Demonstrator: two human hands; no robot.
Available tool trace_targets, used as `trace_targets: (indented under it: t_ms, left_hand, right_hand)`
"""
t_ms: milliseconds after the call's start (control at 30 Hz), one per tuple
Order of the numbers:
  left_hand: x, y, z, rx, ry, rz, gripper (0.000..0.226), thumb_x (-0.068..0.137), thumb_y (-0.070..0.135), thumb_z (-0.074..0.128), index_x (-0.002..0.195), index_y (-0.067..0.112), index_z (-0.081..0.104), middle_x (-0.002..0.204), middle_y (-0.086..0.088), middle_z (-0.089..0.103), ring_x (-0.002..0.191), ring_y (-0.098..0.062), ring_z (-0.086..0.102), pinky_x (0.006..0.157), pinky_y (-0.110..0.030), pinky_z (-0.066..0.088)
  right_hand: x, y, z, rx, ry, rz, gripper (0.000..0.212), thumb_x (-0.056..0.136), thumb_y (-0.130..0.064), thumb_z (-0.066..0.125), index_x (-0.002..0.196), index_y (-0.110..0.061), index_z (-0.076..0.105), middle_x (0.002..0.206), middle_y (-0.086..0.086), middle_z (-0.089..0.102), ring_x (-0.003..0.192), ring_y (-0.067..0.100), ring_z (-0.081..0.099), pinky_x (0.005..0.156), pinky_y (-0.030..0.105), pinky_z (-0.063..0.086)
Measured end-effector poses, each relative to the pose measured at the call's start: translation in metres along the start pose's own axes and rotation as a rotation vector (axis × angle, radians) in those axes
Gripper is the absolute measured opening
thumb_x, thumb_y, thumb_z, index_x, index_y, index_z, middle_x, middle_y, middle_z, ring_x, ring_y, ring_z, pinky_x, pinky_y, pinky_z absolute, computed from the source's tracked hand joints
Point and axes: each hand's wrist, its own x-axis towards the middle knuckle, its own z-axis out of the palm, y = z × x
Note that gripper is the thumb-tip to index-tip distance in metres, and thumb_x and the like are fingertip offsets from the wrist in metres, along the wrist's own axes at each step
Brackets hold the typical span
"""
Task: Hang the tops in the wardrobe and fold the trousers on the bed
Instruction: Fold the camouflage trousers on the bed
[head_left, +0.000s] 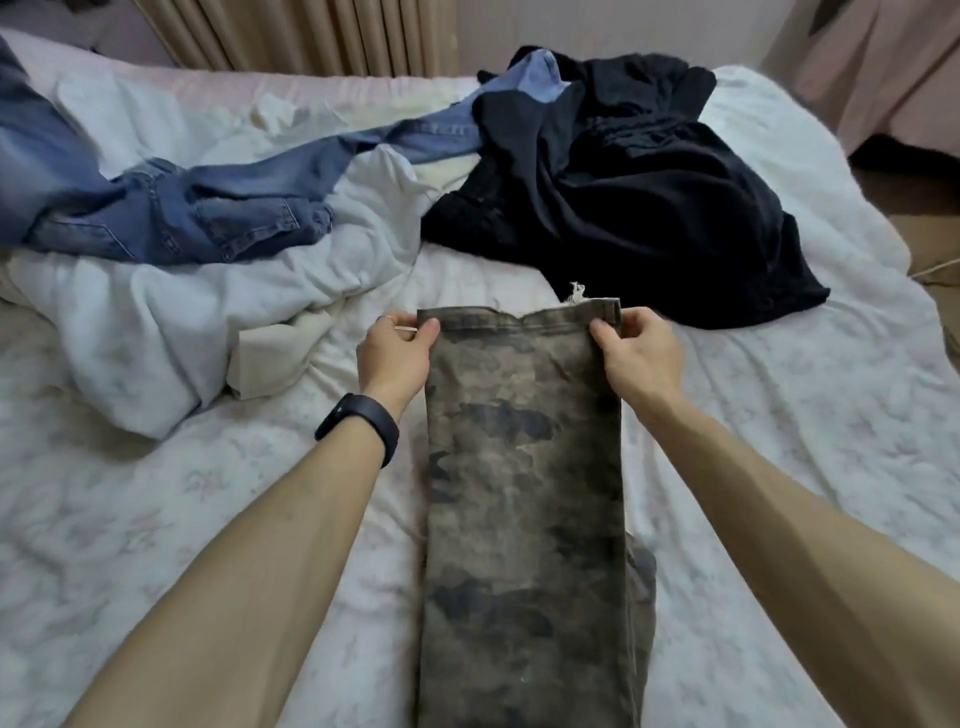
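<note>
Folding so far: the bed carries everything. I judge the task to be at an early stage, with one pair in hand and no finished fold in sight.
Black clothes: a dark heap sits toward the bed's far right corner, unsorted. I cannot tell tops from trousers in it.
Denim: the blue jeans sprawl unfolded along the far left edge, one leg reaching the dark heap.
Pale cloth: a white bundle lies crumpled by the left edge. It could be garments or bedding.
Current pair: the camouflage trousers lie as one long strip at the middle of the near edge, their lower end cut off by the frame.
Grip: my left hand and right hand each pinch a far corner of that strip, thumb on top.
Hidden: the wardrobe is out of view, so I cannot count any hung tops.
</note>
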Motion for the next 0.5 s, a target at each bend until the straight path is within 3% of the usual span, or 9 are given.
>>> trace_targets:
  t_ms: [100, 167, 233, 300, 400, 500]
  left_hand:
    - [0.015, -0.003, 0.016, 0.068, -0.056, 0.013, 0.023, 0.097, 0.039, 0.062, 0.113, 0.025, 0.054, 0.097, 0.016, 0.063, 0.097, -0.014, 0.058, 0.069, -0.017, 0.039]
    - [0.008, -0.011, 0.025, 0.098, -0.135, 0.014, 0.044, 0.1, 0.037, 0.058, 0.139, 0.022, 0.046, 0.132, 0.004, 0.061, 0.119, -0.019, 0.056, 0.088, -0.019, 0.043]
    - [-0.017, -0.021, 0.031, 0.234, -0.145, 0.085, 0.065, 0.101, 0.036, 0.054, 0.158, 0.024, 0.024, 0.16, -0.001, 0.034, 0.145, -0.023, 0.035, 0.113, -0.033, 0.032]
    - [-0.063, -0.031, 0.034, 0.414, -0.12, 0.217, 0.071, 0.103, 0.04, 0.049, 0.161, 0.028, 0.01, 0.169, 0.003, 0.009, 0.153, -0.019, 0.013, 0.122, -0.038, 0.015]
    - [-0.147, -0.047, 0.029, 0.607, -0.188, 0.457, 0.067, 0.102, 0.047, 0.038, 0.162, 0.026, 0.016, 0.17, 0.003, 0.005, 0.156, -0.016, 0.002, 0.124, -0.042, 0.007]
    - [-0.221, -0.071, 0.028, 0.752, -0.289, 0.583, 0.068, 0.096, 0.041, 0.037, 0.159, 0.017, 0.028, 0.168, -0.002, 0.016, 0.156, -0.02, 0.01, 0.123, -0.054, 0.016]
  right_hand:
    - [0.026, 0.011, 0.013, -0.049, 0.001, 0.004, 0.013, 0.09, -0.04, 0.07, 0.089, -0.029, 0.064, 0.084, -0.016, 0.064, 0.092, 0.014, 0.064, 0.077, 0.027, 0.041]
    - [0.031, 0.021, 0.018, -0.034, 0.0, 0.019, 0.014, 0.09, -0.042, 0.072, 0.089, -0.029, 0.065, 0.084, -0.017, 0.064, 0.097, 0.015, 0.066, 0.078, 0.026, 0.041]
    - [0.026, 0.023, 0.019, 0.013, -0.008, 0.025, 0.03, 0.089, -0.046, 0.072, 0.11, -0.026, 0.067, 0.101, -0.014, 0.067, 0.109, 0.015, 0.064, 0.087, 0.026, 0.045]
    - [0.0, 0.022, 0.013, 0.0, 0.0, 0.028, 0.063, 0.091, -0.051, 0.069, 0.14, -0.016, 0.052, 0.135, -0.002, 0.058, 0.125, 0.017, 0.055, 0.105, 0.034, 0.045]
    - [-0.081, 0.027, 0.002, -0.215, 0.038, -0.247, 0.058, 0.099, -0.037, 0.06, 0.149, -0.011, 0.044, 0.156, 0.007, 0.04, 0.143, 0.025, 0.037, 0.119, 0.041, 0.031]
    - [-0.186, 0.051, -0.005, -0.393, -0.013, -0.551, 0.051, 0.1, -0.028, 0.053, 0.148, -0.015, 0.048, 0.163, 0.004, 0.032, 0.152, 0.022, 0.026, 0.122, 0.041, 0.025]
